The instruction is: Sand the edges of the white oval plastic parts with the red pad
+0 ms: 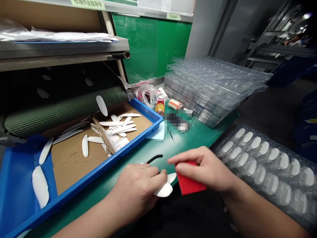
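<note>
My left hand (138, 185) is closed around a few white oval plastic pieces (163, 190), whose rounded ends stick out past the fingers. Beside its knuckles a black curved handle (155, 157) shows; the rest of that tool is hidden behind the hand. My right hand (208, 168) pinches a flat red square pad (189, 181) between thumb and fingers, the index finger stretched along its top edge. Both hands are over the front edge of the green table (138, 158), close together, with a small gap between the pad and the white pieces.
A blue tray (99, 172) lined with cardboard holds several white pieces, below a green conveyor belt (66, 109) carrying more. Clear plastic trays (213, 86) are stacked at the back right, near bottles (160, 106). A filled clear tray (262, 165) lies at the right.
</note>
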A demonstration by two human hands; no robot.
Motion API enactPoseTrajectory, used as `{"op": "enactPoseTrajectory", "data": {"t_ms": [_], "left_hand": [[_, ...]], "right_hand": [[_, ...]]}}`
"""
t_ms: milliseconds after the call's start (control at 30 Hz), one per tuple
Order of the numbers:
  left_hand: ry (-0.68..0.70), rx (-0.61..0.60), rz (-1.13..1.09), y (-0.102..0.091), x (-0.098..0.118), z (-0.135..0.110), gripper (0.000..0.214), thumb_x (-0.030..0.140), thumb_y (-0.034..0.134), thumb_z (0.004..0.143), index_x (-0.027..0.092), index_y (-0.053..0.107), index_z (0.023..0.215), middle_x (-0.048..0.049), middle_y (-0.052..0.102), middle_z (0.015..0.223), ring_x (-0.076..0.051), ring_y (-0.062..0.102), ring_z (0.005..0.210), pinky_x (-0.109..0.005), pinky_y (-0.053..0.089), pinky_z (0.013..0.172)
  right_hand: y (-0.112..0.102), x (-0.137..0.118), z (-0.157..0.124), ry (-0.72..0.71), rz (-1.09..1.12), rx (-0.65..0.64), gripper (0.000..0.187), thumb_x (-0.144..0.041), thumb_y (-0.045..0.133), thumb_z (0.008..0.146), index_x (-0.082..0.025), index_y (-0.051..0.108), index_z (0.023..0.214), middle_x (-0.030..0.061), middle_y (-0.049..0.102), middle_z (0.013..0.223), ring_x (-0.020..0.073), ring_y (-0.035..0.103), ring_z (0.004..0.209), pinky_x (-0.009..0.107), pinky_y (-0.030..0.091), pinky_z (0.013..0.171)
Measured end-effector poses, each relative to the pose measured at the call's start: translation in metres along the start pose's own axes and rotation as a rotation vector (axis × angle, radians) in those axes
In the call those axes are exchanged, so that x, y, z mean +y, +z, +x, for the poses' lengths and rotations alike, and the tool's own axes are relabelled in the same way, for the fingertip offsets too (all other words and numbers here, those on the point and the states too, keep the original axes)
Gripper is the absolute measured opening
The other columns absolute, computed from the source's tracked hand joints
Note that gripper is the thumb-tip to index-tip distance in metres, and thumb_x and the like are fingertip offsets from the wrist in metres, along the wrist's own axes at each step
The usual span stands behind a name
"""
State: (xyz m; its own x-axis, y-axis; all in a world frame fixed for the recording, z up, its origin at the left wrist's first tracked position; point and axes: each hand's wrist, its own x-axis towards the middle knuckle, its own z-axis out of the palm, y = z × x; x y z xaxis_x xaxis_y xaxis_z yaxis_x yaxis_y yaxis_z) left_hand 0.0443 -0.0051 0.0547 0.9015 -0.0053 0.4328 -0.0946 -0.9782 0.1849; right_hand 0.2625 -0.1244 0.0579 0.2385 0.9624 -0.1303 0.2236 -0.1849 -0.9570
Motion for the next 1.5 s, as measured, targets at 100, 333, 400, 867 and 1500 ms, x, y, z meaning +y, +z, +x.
{"op": "enactPoseTrajectory", "data": {"t_ms": [100,333,400,867,1500], "left_hand": [[-0.009,0.014,0.005,0.001,-0.001,0.000,0.013,0.010,0.052,0.095,0.018,0.062,0.096,0.0011,0.052,0.065,-0.018,0.041,0.055,-0.037,0.019,0.053],[-0.043,-0.024,-0.109,-0.003,-0.002,0.000,0.016,0.010,0.050,0.097,0.017,0.065,0.093,-0.0006,0.055,0.066,-0.017,0.044,0.056,-0.037,0.020,0.054],[-0.127,-0.015,-0.307,-0.008,0.000,0.003,0.016,0.014,0.051,0.098,0.017,0.065,0.092,-0.0007,0.056,0.067,-0.015,0.046,0.058,-0.034,0.027,0.056],[-1.031,0.062,-1.292,-0.007,-0.006,0.013,0.050,0.057,0.071,0.092,0.011,0.065,0.109,-0.0042,0.066,0.067,-0.011,0.055,0.048,-0.018,0.045,0.045],[-1.388,0.301,-0.349,-0.108,-0.141,-0.070,0.013,0.026,0.057,0.093,0.020,0.048,0.101,-0.0015,0.061,0.073,-0.018,0.066,0.059,-0.024,0.051,0.052]], "right_hand": [[0.001,0.002,0.003,0.022,-0.169,0.151,0.031,-0.040,0.071,0.090,-0.020,0.083,0.110,0.0061,0.077,0.099,0.0257,0.071,0.090,0.031,0.055,0.080],[-0.001,0.013,0.010,-0.010,-0.135,0.020,0.034,-0.038,0.070,0.088,-0.021,0.082,0.114,0.0059,0.077,0.100,0.0260,0.072,0.093,0.030,0.057,0.081],[-0.003,0.021,0.016,0.021,-0.271,0.193,0.031,-0.035,0.066,0.089,-0.021,0.083,0.112,0.0059,0.077,0.101,0.0261,0.071,0.091,0.032,0.056,0.082],[0.016,0.048,0.006,0.000,-0.073,0.013,0.046,-0.062,0.060,0.097,-0.026,0.080,0.118,0.0038,0.076,0.100,0.0233,0.068,0.086,0.030,0.052,0.077],[0.006,0.113,0.043,0.125,-0.014,0.277,0.061,-0.076,0.070,0.079,-0.025,0.084,0.110,0.0060,0.075,0.114,0.0259,0.071,0.093,0.016,0.058,0.063]]}}
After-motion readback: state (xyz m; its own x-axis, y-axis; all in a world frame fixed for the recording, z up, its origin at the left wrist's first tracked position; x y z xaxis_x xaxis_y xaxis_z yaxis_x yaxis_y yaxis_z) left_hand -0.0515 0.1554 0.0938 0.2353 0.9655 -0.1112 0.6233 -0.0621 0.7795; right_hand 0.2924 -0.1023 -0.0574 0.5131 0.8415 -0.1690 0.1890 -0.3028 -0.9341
